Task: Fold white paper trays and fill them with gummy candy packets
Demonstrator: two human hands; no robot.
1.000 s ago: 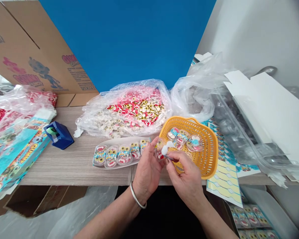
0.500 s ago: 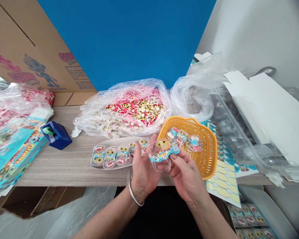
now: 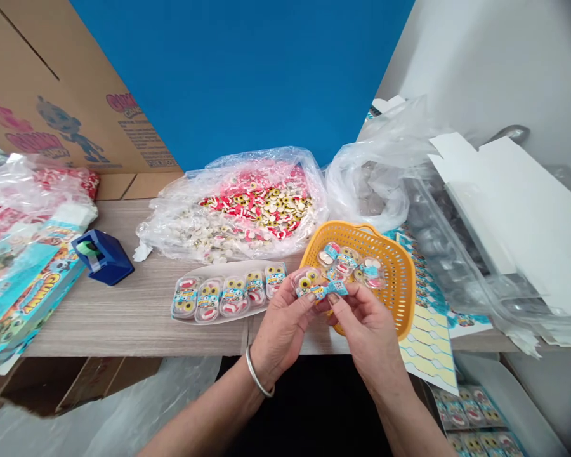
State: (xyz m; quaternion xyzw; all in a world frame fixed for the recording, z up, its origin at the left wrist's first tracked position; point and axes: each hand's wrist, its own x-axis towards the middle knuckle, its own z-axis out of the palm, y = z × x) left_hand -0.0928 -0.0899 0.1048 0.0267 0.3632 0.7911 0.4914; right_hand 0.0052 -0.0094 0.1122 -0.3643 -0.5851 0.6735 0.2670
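A clear gummy tray (image 3: 307,281) with a blue paper band (image 3: 326,290) is shown. It is grasped by the left hand (image 3: 285,324) and the right hand (image 3: 368,333)

- Packing workshop, here we go!
- Printed cardboard carton (image 3: 61,95) looming left
- Huge plastic bag (image 3: 254,203) of loose sweets
- Sealed sweet packs (image 3: 228,293) lined up
- Tape dispenser (image 3: 103,258) on the worktop (image 3: 124,324)
- Clear plastic trays (image 3: 438,254) stacked right

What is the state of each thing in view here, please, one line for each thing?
Clear gummy pack, held by both hands, blue band across it
Left hand, gripping the pack
Right hand, pinching the band
Orange basket, holding three packs
White tray, holding five packs in a row
Plastic bag, open, full of loose gummies
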